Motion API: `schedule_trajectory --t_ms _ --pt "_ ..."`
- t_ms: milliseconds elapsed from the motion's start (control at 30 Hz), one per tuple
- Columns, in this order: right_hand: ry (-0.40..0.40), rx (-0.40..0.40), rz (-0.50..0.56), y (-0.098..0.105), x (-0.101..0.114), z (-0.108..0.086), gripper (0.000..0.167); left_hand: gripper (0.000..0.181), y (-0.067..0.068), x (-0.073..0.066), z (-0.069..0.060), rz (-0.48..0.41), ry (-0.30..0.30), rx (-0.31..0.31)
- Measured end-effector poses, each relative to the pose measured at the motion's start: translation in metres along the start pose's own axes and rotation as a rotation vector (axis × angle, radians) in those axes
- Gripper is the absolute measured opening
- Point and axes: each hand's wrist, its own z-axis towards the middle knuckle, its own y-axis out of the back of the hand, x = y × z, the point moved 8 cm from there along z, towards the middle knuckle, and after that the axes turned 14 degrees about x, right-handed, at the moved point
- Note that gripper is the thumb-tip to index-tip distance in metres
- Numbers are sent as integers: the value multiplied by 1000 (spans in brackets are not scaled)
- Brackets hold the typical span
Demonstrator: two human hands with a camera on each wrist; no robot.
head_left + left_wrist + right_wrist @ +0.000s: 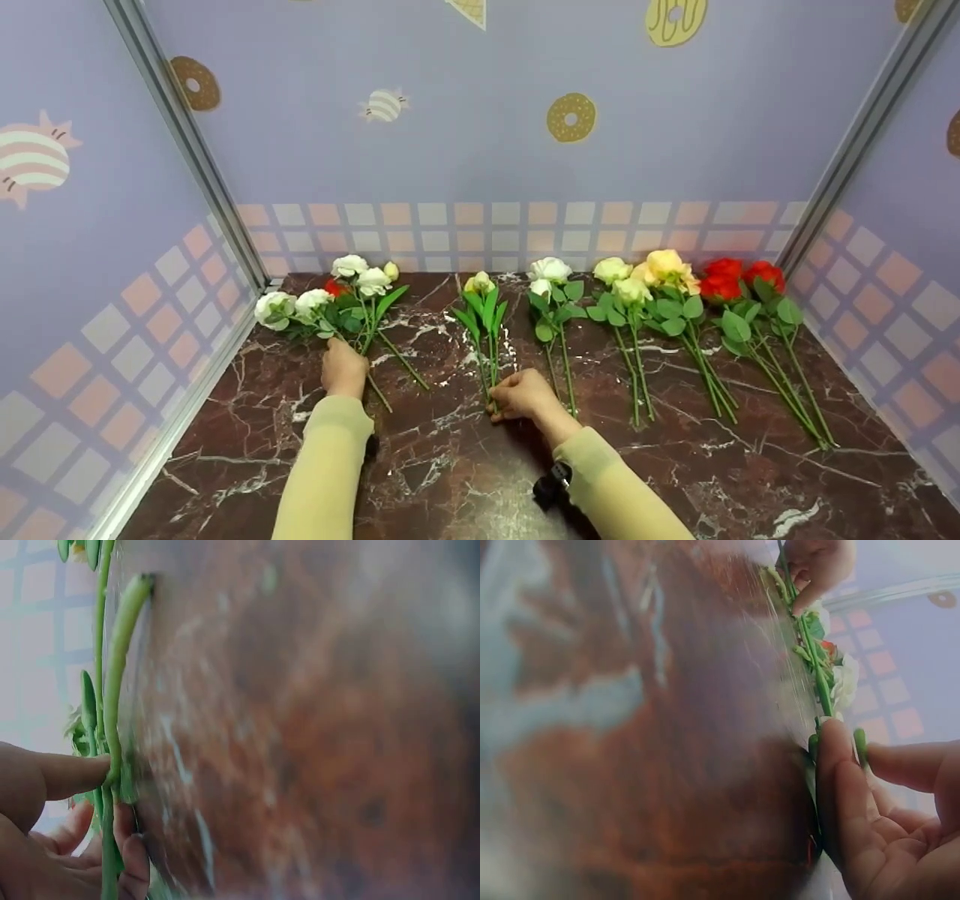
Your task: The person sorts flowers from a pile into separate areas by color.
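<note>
At the left of the tabletop lies a loose bunch of white roses [275, 310] with a red bloom [335, 287] and a pale bud [391, 271]. My left hand [346, 367] is at its lower side. In the left wrist view, thumb and fingers pinch a green flower stem [114, 690] whose cut end points away; its bloom cannot be told. My right hand [523, 395] is at the lower ends of the yellow-white tulips [480, 283]. The right wrist view shows thumb and fingers around a green stem end [861, 747]. The palm partly hides the stems.
Right of the tulips lie white roses [550, 270], pale yellow roses [631, 290], a peach flower [667, 270] and red roses [722, 279]. Their stems point toward me on the dark marbled tabletop [442, 480]. Patterned walls [480, 165] enclose the back and sides.
</note>
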Motion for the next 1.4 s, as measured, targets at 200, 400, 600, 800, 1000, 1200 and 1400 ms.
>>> schedule_trajectory --t_ms 200,400,600,800,1000,1200,1400 --pt "-11 -18 -166 1 3 -1 15 30 4 3 1 17 -23 13" --pt "-8 -23 -231 -1 5 -1 16 28 8 -1 3 -27 7 25" --pt "-30 -23 -220 -2 6 -2 17 24 1 -5 5 -263 50 165" --pt "-25 -13 -188 -2 3 1 17 34 -15 -14 -1 -605 42 326" --pt "-31 -4 -173 -3 2 1 16 39 -34 -22 -14 -539 63 518" --pt "-35 -2 -182 -3 3 1 16 34 -39 -32 -18 -322 70 565" --pt "-34 -5 -198 -3 4 0 17 29 -26 -38 -12 -248 48 472"
